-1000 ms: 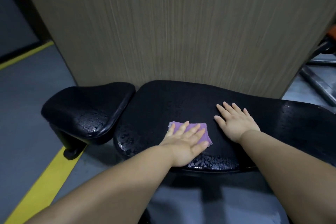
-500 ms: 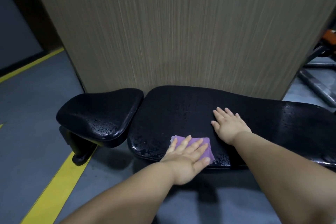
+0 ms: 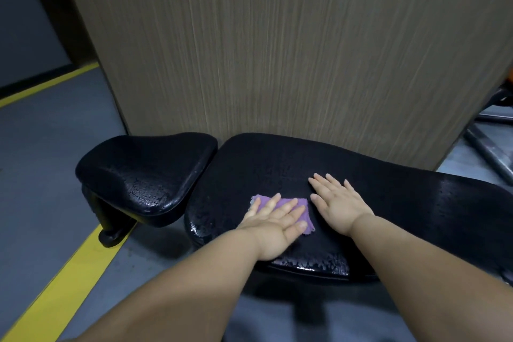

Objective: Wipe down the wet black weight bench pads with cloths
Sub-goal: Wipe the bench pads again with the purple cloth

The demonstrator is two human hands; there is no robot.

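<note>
While I watch through the head camera, the left hand [image 3: 273, 226] lies flat on the purple cloth [image 3: 262, 200], fingers straight and spread, pressing it down rather than gripping it. That cloth sits on the surface [image 3: 416, 203], the long black bench pad, close to its near edge and toward its left end. One corner of the cloth pokes out past the fingertips on the left, and a frilled edge shows to the right of the thumb.

My view of the right hand [image 3: 337, 204] shows it palm down on the bare surface just to the right of the cloth, a little farther from the near edge. Its fingers are straight and relaxed, and it holds nothing. The thumb comes very close to the cloth's right edge; I cannot tell whether they touch.

Water beads [image 3: 311, 264] glisten along the near edge of the surface below both wrists, and more speckle its left end. The smaller seat pad [image 3: 144, 172] stands just beyond the left end, apart from it by a narrow gap, tilted, with droplets on its near slope.

Behind the far edge rises a wood-grain panel [image 3: 277, 50]. A yellow line [image 3: 69, 286] crosses the grey floor [image 3: 41, 175] at the left, and metal bars [image 3: 488, 147] lie at the right.
</note>
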